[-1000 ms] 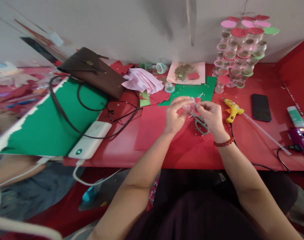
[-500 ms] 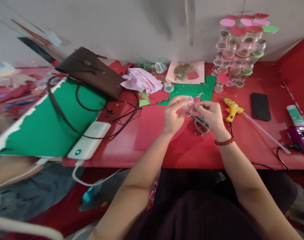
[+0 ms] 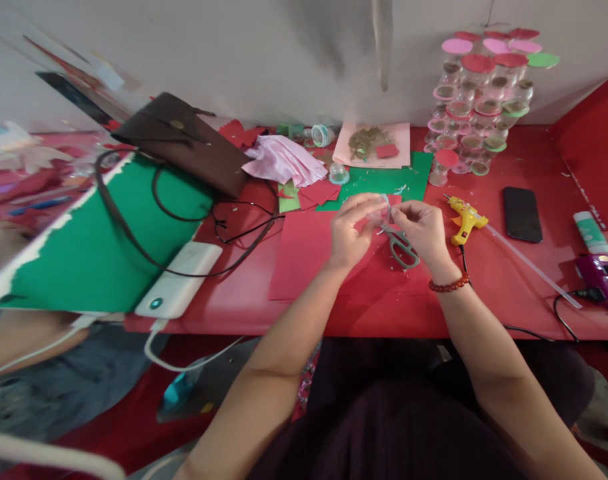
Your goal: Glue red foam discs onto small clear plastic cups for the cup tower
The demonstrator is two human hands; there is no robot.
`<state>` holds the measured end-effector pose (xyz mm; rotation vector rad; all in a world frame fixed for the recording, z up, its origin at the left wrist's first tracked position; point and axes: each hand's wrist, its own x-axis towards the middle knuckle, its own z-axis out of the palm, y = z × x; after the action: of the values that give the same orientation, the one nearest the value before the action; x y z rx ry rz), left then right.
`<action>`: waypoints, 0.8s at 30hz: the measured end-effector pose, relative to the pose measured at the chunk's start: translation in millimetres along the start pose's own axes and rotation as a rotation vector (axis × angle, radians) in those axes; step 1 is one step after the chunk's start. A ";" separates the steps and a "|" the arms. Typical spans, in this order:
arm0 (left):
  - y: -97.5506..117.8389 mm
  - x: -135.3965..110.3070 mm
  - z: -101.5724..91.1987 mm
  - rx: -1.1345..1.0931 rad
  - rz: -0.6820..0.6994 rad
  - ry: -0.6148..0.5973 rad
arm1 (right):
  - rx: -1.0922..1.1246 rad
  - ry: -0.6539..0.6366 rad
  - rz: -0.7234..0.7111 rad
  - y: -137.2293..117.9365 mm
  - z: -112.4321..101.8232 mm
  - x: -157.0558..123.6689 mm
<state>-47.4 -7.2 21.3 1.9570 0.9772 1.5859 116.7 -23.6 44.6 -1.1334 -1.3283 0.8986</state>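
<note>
My left hand (image 3: 351, 230) is closed around a small clear plastic bottle piece (image 3: 381, 210) with a light-blue rim, held above the red sheets. At the rim's right side, the fingertips of my right hand (image 3: 421, 227) pinch together; whatever they grip there is too small to make out. Grey-handled scissors (image 3: 403, 252) lie just below the hands, their blades partly hidden. A similar clear piece with a blue rim (image 3: 339, 174) stands beyond my left hand. Red paper (image 3: 304, 253) lies beneath, and a green sheet (image 3: 418, 175) is behind.
To the right are a yellow glue gun (image 3: 467, 221) with a long glue stick, a black phone (image 3: 523, 213) and a tall stack of bottle pieces (image 3: 477, 110). On the left sit a brown bag (image 3: 194, 147), glasses (image 3: 244, 223) and a white power bank (image 3: 179, 280) with cables.
The bottle piece has turned slightly in my fingers, its rim now more edge-on. Both hands have barely moved; the objects on the table lie as before.
</note>
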 end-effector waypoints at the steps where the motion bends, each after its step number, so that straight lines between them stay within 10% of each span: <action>1: -0.3 -0.4 1.1 -0.030 -0.012 0.003 | 0.017 0.007 0.006 0.0 1.1 -0.4; 24: -6.8 2.3 11.7 -0.749 -0.427 -0.063 | 0.180 0.040 0.035 -8.7 4.9 -3.3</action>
<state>-37.6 0.1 15.1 1.1838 0.5889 1.3571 110.5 -28.4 51.7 -1.0320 -1.1738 0.9956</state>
